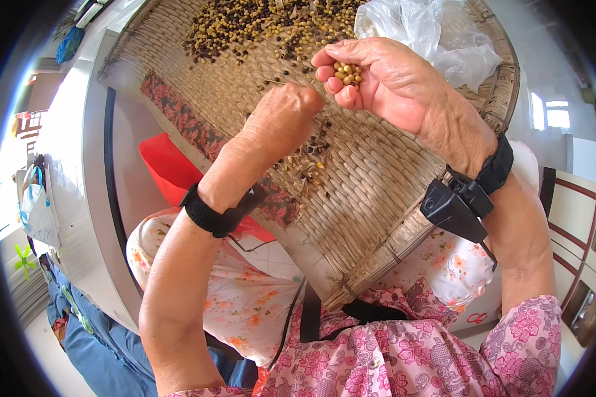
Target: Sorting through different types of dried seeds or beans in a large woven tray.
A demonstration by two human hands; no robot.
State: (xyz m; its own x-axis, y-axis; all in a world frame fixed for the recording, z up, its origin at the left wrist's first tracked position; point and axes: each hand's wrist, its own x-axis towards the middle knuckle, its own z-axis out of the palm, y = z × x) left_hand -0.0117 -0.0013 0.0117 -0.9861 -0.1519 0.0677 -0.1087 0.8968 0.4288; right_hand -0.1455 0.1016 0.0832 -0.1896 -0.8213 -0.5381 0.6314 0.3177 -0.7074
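Observation:
My right hand (402,87) is cupped palm-up with curled fingers around a small cluster of yellow beans (347,73). Just left of it, my left hand (283,114) is bent into a loose fist, knuckles up. Its fingertips are hidden, so whether it pinches anything does not show. Both hands are above a woven winnowing basket (377,173). A spread of mixed yellow and black beans (258,25) covers its far part. Below my left hand lies a smaller scatter of black beans with chaff (310,161).
A crumpled clear plastic bag (427,39) lies at the basket's far right. Dark red patterned cloth (184,111) runs along its left side. A red object (169,166) shows beneath, beside a white cabinet (92,164). A black camera (452,208) is strapped to my right wrist.

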